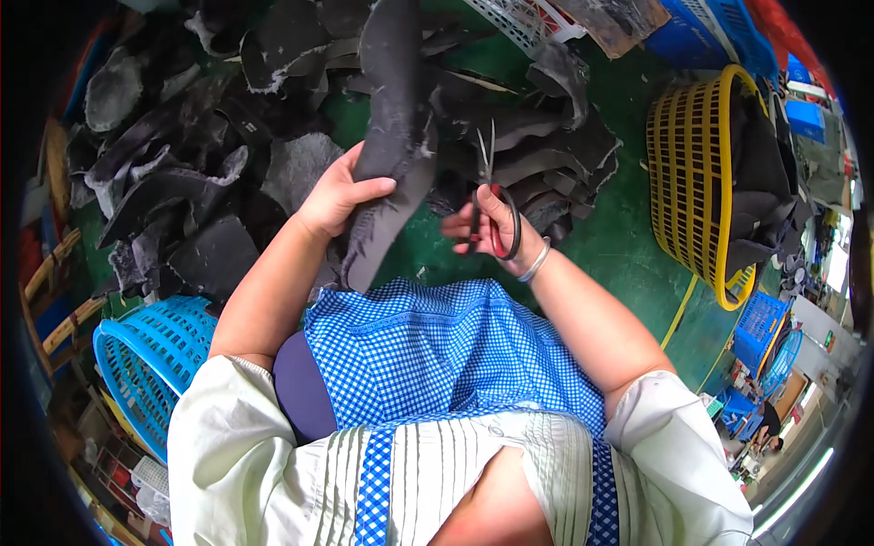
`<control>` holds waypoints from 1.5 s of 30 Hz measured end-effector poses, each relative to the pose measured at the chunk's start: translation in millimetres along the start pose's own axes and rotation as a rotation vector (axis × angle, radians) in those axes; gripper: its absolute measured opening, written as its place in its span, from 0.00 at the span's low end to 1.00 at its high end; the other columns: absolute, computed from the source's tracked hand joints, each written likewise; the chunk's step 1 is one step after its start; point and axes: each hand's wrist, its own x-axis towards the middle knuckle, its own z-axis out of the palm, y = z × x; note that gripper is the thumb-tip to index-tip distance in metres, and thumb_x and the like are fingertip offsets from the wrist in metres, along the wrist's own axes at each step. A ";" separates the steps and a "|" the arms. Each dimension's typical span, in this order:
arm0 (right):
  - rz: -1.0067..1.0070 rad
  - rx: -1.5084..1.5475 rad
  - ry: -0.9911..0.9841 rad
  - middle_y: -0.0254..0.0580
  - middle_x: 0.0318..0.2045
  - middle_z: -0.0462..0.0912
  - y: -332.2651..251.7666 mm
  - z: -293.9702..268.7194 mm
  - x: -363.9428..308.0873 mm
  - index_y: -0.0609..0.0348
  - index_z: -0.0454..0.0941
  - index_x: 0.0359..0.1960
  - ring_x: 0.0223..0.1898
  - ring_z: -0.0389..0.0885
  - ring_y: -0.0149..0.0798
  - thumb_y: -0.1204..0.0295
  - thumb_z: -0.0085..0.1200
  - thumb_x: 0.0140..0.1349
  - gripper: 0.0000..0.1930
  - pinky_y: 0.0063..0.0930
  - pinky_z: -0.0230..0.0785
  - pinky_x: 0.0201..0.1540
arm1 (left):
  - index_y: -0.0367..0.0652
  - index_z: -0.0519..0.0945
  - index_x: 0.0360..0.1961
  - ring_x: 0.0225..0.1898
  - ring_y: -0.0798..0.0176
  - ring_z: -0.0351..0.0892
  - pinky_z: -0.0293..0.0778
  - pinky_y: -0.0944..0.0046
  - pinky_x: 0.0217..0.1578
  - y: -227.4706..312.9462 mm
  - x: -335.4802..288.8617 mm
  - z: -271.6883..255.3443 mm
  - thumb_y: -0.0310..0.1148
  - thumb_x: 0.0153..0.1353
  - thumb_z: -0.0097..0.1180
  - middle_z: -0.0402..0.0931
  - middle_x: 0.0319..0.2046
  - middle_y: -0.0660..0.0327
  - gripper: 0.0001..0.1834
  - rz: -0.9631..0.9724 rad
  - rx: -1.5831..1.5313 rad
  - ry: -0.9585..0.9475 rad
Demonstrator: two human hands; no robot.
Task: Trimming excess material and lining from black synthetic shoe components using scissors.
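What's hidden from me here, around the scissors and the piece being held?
- Head view: scissors blade tips blend into the dark scrap pile behind.
- Grey piece runs off the top edge.
- Right hand covers part of the scissor handles.
- Left hand palm sits behind the piece.

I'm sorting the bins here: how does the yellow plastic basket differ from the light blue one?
The yellow slotted plastic basket lies to the person's right, on the green floor, and holds dark grey material; the light blue slotted plastic basket lies to their left, by the elbow, with no contents visible. The yellow one shows its open mouth, the blue one mostly its outer wall. Both are tipped, slotted plastic baskets.
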 end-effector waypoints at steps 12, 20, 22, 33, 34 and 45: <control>-0.877 0.209 0.468 0.44 0.45 0.80 -142.2 -51.5 -54.9 0.63 0.76 0.45 0.48 0.77 0.42 0.82 0.59 0.53 0.16 0.34 0.70 0.54 | 0.35 0.56 0.64 0.63 0.50 0.61 0.56 0.59 0.62 -18.7 25.6 -31.3 0.52 0.35 0.74 0.62 0.60 0.44 0.58 -0.128 0.994 -0.448; -0.439 0.448 1.273 0.35 0.17 0.75 -58.1 -214.3 -27.0 0.55 0.71 0.22 0.15 0.73 0.30 0.62 0.66 0.52 0.16 0.19 0.62 0.16 | 0.33 0.55 0.62 0.56 0.45 0.69 0.66 0.55 0.56 -117.2 8.9 -1.5 0.55 0.37 0.69 0.70 0.52 0.40 0.57 -0.193 1.294 -0.040; -0.539 0.328 1.130 0.33 0.14 0.70 -44.3 -187.9 -43.2 0.56 0.70 0.21 0.12 0.68 0.31 0.54 0.61 0.55 0.20 0.21 0.59 0.15 | 0.34 0.60 0.57 0.50 0.43 0.73 0.70 0.54 0.51 -103.2 17.4 -8.8 0.51 0.39 0.69 0.74 0.46 0.41 0.49 -0.215 1.309 -0.051; 0.386 -0.522 0.256 0.32 0.17 0.72 -10.2 -94.7 -99.8 0.58 0.73 0.28 0.17 0.71 0.27 0.38 0.40 0.61 0.31 0.20 0.66 0.21 | 0.37 0.63 0.55 0.40 0.48 0.78 0.73 0.53 0.42 -84.7 14.1 -0.6 0.36 0.46 0.66 0.80 0.33 0.51 0.37 -0.165 1.321 -0.059; 0.375 -0.518 0.253 0.32 0.17 0.72 -10.0 -92.8 -92.8 0.58 0.73 0.27 0.17 0.71 0.27 0.37 0.40 0.60 0.32 0.20 0.65 0.21 | 0.37 0.63 0.55 0.40 0.48 0.78 0.73 0.53 0.42 -85.4 12.1 -2.2 0.36 0.46 0.66 0.80 0.33 0.51 0.37 -0.167 1.320 -0.050; -0.005 -0.103 0.151 0.42 0.33 0.81 -5.6 23.1 -47.4 0.65 0.77 0.38 0.30 0.81 0.33 0.47 0.54 0.58 0.27 0.20 0.70 0.28 | 0.45 0.73 0.44 0.38 0.46 0.76 0.74 0.52 0.38 -13.0 -24.3 51.2 0.25 0.46 0.55 0.74 0.37 0.52 0.20 0.257 1.249 -0.255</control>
